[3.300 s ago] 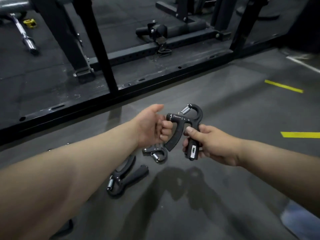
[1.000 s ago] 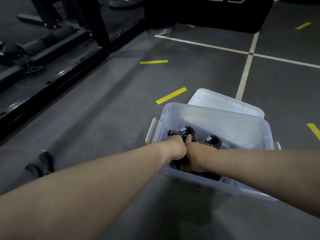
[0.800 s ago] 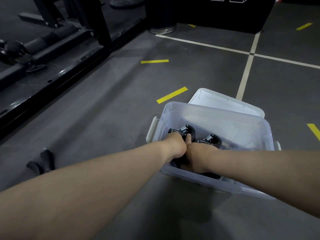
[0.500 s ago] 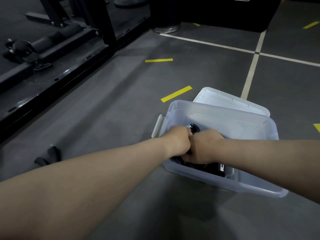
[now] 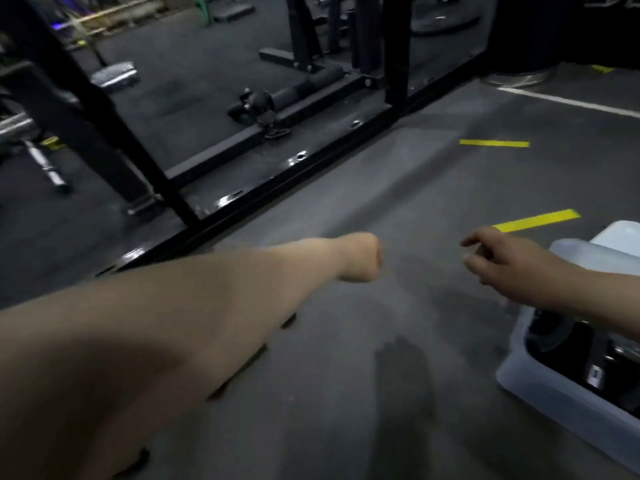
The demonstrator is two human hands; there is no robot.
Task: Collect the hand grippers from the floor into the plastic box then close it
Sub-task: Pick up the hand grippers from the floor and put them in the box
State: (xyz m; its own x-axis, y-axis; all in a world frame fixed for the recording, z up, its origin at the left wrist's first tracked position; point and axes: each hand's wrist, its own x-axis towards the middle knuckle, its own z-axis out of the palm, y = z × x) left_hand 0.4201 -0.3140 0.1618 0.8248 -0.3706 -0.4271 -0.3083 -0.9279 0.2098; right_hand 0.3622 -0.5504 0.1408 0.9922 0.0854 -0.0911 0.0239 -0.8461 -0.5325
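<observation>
Hand grippers point(image 5: 568, 344) lie in the plastic box point(image 5: 540, 393) at the right edge, its lid off.

The box is cut by the frame and blurred; no writing is readable. Left hand point(image 5: 360, 258) is a closed fist holding nothing visible, right hand point(image 5: 502, 261) loosely open, empty. Beyond stands a black rack point(image 5: 242, 199).

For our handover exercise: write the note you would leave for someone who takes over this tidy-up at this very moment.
Left hand: curled in a fist over the floor; the frame is blurred, so I cannot tell if anything is in its grip.
Right hand: open, empty, beside the plastic box.
Box: on the floor at the right, lid off; the lid lies behind it. Black hand grippers are inside.
Done: some grippers are boxed.
Left: dark shapes show along the left forearm's edge, maybe more grippers; check there, box any found, then fit the lid.
</observation>
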